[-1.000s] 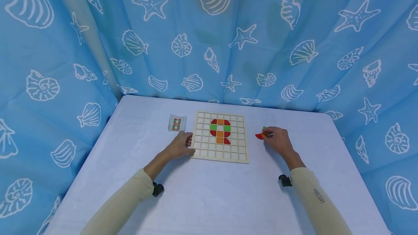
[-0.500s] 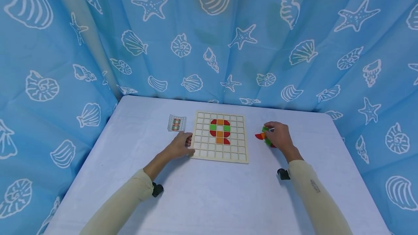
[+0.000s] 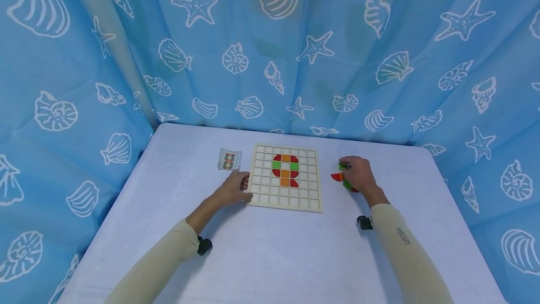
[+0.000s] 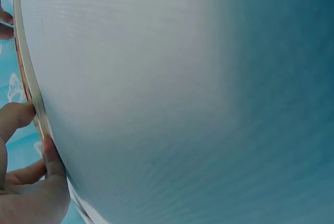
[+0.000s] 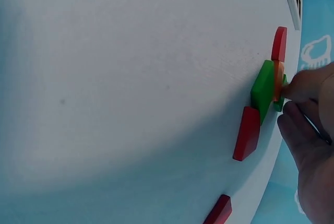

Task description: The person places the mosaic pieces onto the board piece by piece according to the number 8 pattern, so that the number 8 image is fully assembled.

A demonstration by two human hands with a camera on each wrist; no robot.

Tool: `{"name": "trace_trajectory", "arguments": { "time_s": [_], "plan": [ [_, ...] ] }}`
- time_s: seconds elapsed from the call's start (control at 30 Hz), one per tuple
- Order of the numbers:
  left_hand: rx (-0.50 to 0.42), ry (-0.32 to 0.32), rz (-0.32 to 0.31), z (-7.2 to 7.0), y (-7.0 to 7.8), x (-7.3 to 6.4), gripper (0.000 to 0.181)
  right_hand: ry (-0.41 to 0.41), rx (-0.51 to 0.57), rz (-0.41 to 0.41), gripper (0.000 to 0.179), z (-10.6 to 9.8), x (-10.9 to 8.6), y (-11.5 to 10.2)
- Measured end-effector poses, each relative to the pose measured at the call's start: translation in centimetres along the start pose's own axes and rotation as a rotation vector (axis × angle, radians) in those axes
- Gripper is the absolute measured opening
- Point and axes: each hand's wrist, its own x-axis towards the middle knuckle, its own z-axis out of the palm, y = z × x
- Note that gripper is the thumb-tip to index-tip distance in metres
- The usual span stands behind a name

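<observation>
In the head view my left hand (image 3: 231, 188) holds the left edge of a pale wooden grid board (image 3: 263, 198), thumb near its front corner. Red, orange and green tiles (image 3: 285, 181) form a ring with a short tail in the board's cells. To the right of the board, my right hand (image 3: 360, 175) pinches a green block (image 5: 279, 101) between thumb and fingers. Close by lie a red quarter-round block (image 3: 336, 177), an orange block (image 5: 278, 80), another green block (image 5: 263, 91) and a red block (image 5: 247, 134). Part of this group is hidden under the right hand.
A small card (image 3: 229, 159) printed with a grid and a coloured pattern lies left of the board. One more red block (image 5: 219, 211) shows low in the right wrist view. A white cloth covers the table (image 3: 270, 257); a blue shell-print curtain (image 3: 236, 27) surrounds it.
My right hand has drawn slightly back and up at the loose blocks, so green and red ones beneath it now show. The left hand stays at the board's edge.
</observation>
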Motion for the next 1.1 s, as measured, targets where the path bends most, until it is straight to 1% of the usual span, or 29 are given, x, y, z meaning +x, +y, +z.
{"name": "trace_trajectory", "arguments": {
  "time_s": [0.13, 0.27, 0.5, 0.6, 0.83, 1.1],
  "plan": [
    [0.000, -0.001, 0.006, 0.1, 0.1, 0.0, 0.065, -0.024, -0.012, 0.029, 0.045, -0.1, 0.0, -0.1],
    [0.000, 0.000, 0.009, 0.1, 0.1, 0.0, 0.064, -0.027, -0.020, 0.010, 0.042, -0.3, -0.1, 0.0],
    [-0.008, 0.000, 0.011, 0.0, 0.2, 0.0, 0.065, -0.003, -0.004, -0.019, 0.047, -0.5, -0.1, -0.7],
    [-0.001, -0.001, 0.012, 0.0, 0.2, 0.1, 0.065, 0.015, 0.007, -0.052, 0.046, -0.6, -0.4, -1.6],
    [-0.015, -0.001, 0.010, -0.1, 0.2, 0.0, 0.064, 0.059, 0.045, -0.196, 0.036, -0.1, -1.7, -4.3],
    [-0.004, 0.001, -0.008, -0.1, 0.2, -0.1, 0.067, 0.036, 0.050, -0.273, 0.037, 1.5, -3.3, -6.9]
  ]
}}
